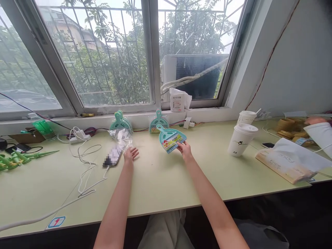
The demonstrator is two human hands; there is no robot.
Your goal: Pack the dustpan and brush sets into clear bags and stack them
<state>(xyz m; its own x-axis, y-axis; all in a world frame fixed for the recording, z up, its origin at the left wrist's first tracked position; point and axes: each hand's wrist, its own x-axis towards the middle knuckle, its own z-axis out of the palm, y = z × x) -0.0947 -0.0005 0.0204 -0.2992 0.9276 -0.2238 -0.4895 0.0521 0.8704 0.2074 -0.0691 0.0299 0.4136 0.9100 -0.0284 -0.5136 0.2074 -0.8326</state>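
My right hand (184, 149) grips the lower edge of a teal mini dustpan (169, 138) with a colourful label, tilted just above the pale green desk (160, 180). My left hand (130, 154) rests flat on the desk with its fingers spread and nothing in it, beside a phone (112, 157) and a clear plastic wrapper (121, 135). Two more teal dustpan sets lean against the window ledge: one (120, 122) behind the wrapper, one (158, 123) behind the held dustpan.
White cables (85, 166) and a power strip (77, 136) lie at the left, with green plastic pieces (15, 159). Two lidded paper cups (241, 138) and a paper bag (287, 160) stand at the right. Another person's sleeved hand (320, 129) reaches in at far right.
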